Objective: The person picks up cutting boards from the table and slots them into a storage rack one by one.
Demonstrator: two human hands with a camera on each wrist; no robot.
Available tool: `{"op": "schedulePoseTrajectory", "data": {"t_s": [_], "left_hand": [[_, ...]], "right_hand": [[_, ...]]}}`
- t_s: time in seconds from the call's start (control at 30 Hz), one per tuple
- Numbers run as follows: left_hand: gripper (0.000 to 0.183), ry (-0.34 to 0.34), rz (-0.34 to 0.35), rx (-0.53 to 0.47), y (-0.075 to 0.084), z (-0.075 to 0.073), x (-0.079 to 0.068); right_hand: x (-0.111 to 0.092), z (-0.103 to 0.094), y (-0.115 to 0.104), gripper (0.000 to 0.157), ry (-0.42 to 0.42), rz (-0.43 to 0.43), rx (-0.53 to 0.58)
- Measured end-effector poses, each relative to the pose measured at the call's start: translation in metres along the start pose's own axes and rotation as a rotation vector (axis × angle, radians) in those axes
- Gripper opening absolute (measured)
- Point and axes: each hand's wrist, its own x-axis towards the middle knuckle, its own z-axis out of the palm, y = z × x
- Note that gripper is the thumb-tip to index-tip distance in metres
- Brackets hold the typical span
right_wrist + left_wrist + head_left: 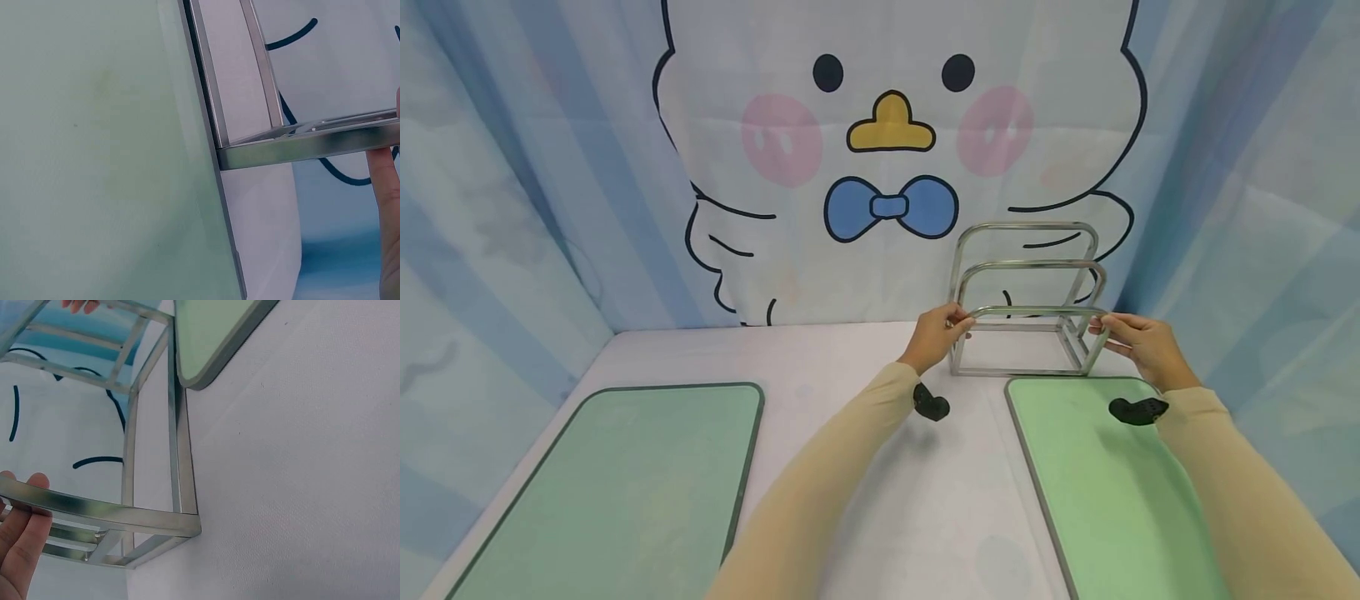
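Note:
A silver metal rack [1022, 372] with three upright loops stands at the back right of the table, just behind the right green board. My left hand [934, 335] pinches the upper left corner of its front loop between thumb and fingers. On the opposite side, my right hand [1144, 342] grips the same loop near its upper right corner. In the left wrist view, fingers [28, 544] lie against the rack's metal bar [112, 512]. The right wrist view has a finger [386, 194] touching the rack's side bar [300, 145] at the frame's edge.
A green board [1075, 467] lies at the right, its back edge close to the rack's base. Another green board [625, 483] lies at the left on the white table [880, 508]. A curtain [887, 275] with a cartoon print hangs behind the table.

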Motion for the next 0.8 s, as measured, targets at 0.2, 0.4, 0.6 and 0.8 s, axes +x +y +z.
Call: {"op": "schedulePoseTrajectory", "data": {"t_s": [0.2,0.4,0.6,0.8], "left_hand": [[0.024,0.066,0.001,-0.010,-0.002,-0.006,-0.004],[0.025,0.088,-0.013,-0.074,-0.003,-0.007,-0.004],[0.027,0.088,-0.017,-0.070,-0.004,-0.008,-0.005],[0.028,0.079,-0.009,-0.064,-0.010,-0.013,-0.005]], "right_hand": [[0.005,0.007,0.000,0.017,0.008,0.017,-0.057],[0.007,0.010,0.000,0.017,0.013,0.023,-0.067],[0.007,0.012,-0.001,0.017,-0.001,0.015,-0.063],[0.009,0.016,0.000,0.017,-0.040,0.014,-0.002]]}}
